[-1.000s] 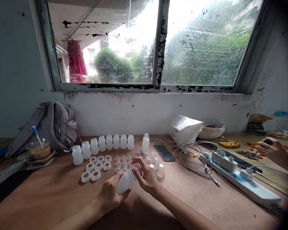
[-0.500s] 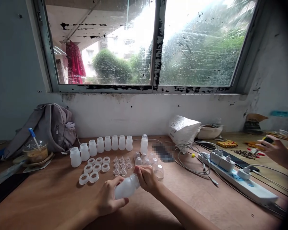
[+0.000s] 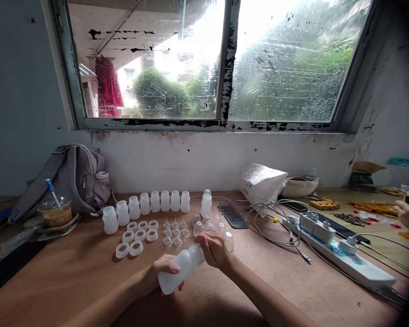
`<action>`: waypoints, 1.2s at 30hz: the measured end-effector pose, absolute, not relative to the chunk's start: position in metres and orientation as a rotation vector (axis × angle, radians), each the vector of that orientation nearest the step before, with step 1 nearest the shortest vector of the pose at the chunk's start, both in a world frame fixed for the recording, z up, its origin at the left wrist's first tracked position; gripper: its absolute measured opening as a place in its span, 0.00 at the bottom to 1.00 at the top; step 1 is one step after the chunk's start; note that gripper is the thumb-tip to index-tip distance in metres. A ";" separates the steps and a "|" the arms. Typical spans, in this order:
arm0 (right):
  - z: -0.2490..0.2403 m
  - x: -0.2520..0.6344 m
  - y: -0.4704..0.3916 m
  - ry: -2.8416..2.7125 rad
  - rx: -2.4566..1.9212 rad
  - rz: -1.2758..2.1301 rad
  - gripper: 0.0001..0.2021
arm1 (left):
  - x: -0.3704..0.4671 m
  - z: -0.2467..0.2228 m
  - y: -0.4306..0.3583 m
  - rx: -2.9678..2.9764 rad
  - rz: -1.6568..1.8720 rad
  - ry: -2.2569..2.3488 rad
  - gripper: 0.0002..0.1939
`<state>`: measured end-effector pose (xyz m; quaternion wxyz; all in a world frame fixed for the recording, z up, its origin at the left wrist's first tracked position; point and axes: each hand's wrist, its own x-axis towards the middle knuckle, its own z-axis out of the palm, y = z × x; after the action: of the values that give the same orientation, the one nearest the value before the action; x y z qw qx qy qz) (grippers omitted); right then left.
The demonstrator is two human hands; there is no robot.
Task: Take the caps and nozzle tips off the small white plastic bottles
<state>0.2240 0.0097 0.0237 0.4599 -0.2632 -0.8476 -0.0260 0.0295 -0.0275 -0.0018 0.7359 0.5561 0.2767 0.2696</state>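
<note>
While our left hand (image 3: pixel 163 270) wraps the lower body of a frosted white, waisted plastic bottle (image 3: pixel 186 269), thumb along the upper side and fingers underneath, our right hand (image 3: pixel 216 249) is curled round its mouth end. The bottle sits tilted between the two, its base toward our left and its neck up toward the right, nearer to us than the parts laid out on the brown wooden table (image 3: pixel 276 281). We cannot tell exactly what the right fingers pinch, since they hide the tip; a pale translucent collar-like band (image 3: pixel 196 254) shows just beside them.

We judge the step in hand to be fitting or tightening something at the neck. Beyond our hands stand a curved row of uncapped frosted white bottles (image 3: pixel 145 204), then two groups lying apart from each other: translucent white plastic rings (image 3: pixel 136 254) and clear, pointed, teat-like pieces (image 3: pixel 177 242). Clear domed plastic caps (image 3: pixel 228 240) stand just behind the right hand, partly hidden by it, and a capped frosted white bottle (image 3: pixel 206 205) stands behind them.

As we see it, the next move calls for a firm left hold against turning, with the right keeping the top seated squarely on the neck.
</note>
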 end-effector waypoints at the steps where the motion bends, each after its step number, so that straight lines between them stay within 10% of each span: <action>1: 0.024 0.224 0.010 -2.107 -0.616 -0.077 0.22 | 0.028 -0.003 -0.028 1.171 0.556 0.584 0.20; 36: 0.023 0.214 0.000 -2.149 -0.772 0.375 0.12 | -0.004 0.017 -0.017 1.438 0.568 0.720 0.17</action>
<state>0.2140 0.0002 0.0229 0.4019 -0.3054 -0.8504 0.1483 -0.0040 -0.0165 0.0172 0.6581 0.6348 0.3178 0.2509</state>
